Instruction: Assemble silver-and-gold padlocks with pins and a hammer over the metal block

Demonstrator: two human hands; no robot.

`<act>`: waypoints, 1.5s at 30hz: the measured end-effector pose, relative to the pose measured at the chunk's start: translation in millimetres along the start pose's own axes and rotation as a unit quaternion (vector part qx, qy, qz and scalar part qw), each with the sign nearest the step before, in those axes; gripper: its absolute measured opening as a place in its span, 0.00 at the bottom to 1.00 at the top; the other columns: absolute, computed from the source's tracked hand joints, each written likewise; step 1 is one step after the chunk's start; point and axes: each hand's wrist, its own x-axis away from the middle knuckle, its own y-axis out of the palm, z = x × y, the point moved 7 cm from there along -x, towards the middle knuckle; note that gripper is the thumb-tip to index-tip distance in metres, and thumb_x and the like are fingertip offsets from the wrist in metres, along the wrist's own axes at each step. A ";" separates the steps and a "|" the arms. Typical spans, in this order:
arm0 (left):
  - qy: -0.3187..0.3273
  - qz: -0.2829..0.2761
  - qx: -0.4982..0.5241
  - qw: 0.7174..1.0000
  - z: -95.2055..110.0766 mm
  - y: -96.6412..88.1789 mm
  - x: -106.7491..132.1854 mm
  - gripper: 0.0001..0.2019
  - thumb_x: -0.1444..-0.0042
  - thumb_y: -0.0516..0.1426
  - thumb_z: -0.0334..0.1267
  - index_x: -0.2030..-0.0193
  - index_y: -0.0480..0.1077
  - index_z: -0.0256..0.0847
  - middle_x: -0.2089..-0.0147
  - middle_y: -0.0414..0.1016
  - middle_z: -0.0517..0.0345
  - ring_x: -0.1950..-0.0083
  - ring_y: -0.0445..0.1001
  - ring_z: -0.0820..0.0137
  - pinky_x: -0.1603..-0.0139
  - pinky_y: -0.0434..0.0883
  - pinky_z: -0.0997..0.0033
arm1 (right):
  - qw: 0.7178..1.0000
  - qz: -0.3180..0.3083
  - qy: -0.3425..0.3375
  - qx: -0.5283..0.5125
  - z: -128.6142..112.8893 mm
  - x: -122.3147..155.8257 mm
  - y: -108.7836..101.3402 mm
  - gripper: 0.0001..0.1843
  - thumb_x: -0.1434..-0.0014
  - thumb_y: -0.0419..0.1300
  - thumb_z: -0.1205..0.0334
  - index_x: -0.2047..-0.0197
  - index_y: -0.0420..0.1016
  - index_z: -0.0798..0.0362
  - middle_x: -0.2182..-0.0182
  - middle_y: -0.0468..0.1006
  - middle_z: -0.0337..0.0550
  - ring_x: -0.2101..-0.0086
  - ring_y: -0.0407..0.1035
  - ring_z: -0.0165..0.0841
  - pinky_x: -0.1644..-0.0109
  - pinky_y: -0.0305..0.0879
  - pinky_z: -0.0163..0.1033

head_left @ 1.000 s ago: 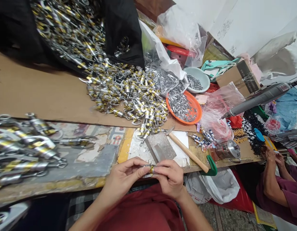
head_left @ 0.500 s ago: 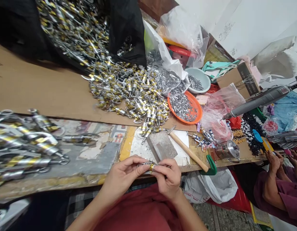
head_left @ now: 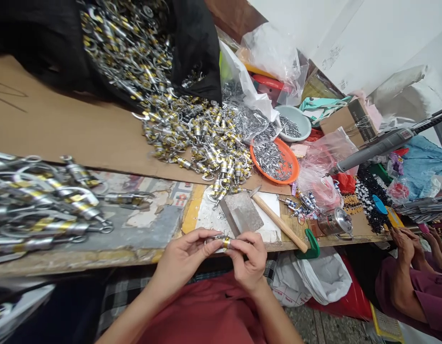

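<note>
1. Left hand (head_left: 181, 255) and right hand (head_left: 250, 258) still pinch the yellow-banded metal fitting (head_left: 226, 242) in their fingers (head_left: 211, 248), near the bench (head_left: 167, 220) edge.
2. Grip barely changed; handwork seemingly continues, hammer (head_left: 278, 220) untouched.

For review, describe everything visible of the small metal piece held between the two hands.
The small metal piece looks silvery and shiny, with yellow on its exposed middle. Held roughly crosswise, it is pinched on one side by the left hand and on the other by the right hand, by the bench's front edge, near the grey block. The hands hide much of it.
</note>
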 end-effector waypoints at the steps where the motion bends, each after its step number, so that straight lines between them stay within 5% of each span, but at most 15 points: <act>1: 0.004 0.003 -0.004 1.000 0.4 -0.3 0.4 0.16 0.64 0.66 0.48 0.71 0.77 0.39 0.71 0.79 0.55 0.69 0.77 0.65 0.66 0.76 0.70 | 1.000 0.001 0.001 -0.001 0.3 0.5 -0.1 0.08 0.43 0.59 0.67 0.60 0.74 0.48 0.69 0.72 0.41 0.69 0.68 0.31 0.67 0.68 0.38; 10: -0.012 0.009 0.007 1.000 4.4 1.2 2.6 0.16 0.63 0.65 0.50 0.72 0.77 0.39 0.71 0.80 0.55 0.68 0.76 0.64 0.65 0.75 0.68 | 0.999 -0.031 0.011 -0.029 -6.1 -9.8 -4.4 0.12 0.43 0.59 0.69 0.56 0.75 0.47 0.67 0.73 0.42 0.68 0.70 0.30 0.66 0.71 0.35; 19: 0.123 -0.003 -0.039 0.992 35.8 5.2 5.5 0.07 0.57 0.63 0.41 0.76 0.77 0.41 0.68 0.74 0.54 0.64 0.74 0.66 0.63 0.72 0.73 | 0.997 -0.067 -0.006 -0.042 -16.6 -24.4 -14.9 0.16 0.44 0.59 0.72 0.53 0.73 0.49 0.66 0.72 0.44 0.68 0.69 0.30 0.67 0.71 0.34; 31: 0.116 -0.046 -0.081 0.989 44.3 7.7 6.6 0.04 0.55 0.61 0.37 0.75 0.77 0.43 0.68 0.78 0.53 0.65 0.76 0.64 0.64 0.74 0.71 | 0.991 -0.103 -0.086 -0.018 -24.5 -24.1 -16.1 0.24 0.44 0.59 0.74 0.45 0.68 0.46 0.61 0.78 0.45 0.62 0.74 0.32 0.61 0.74 0.35; 39: 0.101 -0.109 -0.062 0.987 57.8 9.5 9.4 0.04 0.54 0.60 0.37 0.75 0.78 0.44 0.69 0.81 0.54 0.68 0.77 0.64 0.66 0.75 0.70 | 0.989 -0.123 -0.036 -0.075 -32.1 -37.5 -15.6 0.13 0.42 0.59 0.70 0.53 0.73 0.52 0.65 0.78 0.46 0.65 0.74 0.31 0.62 0.74 0.33; 45: 0.110 -0.106 -0.071 0.986 58.7 14.4 15.1 0.05 0.53 0.60 0.35 0.73 0.78 0.44 0.68 0.81 0.55 0.66 0.77 0.64 0.65 0.75 0.73 | 0.988 -0.140 -0.049 -0.043 -37.2 -36.2 -21.4 0.14 0.41 0.58 0.70 0.52 0.72 0.50 0.64 0.78 0.45 0.64 0.74 0.31 0.61 0.74 0.34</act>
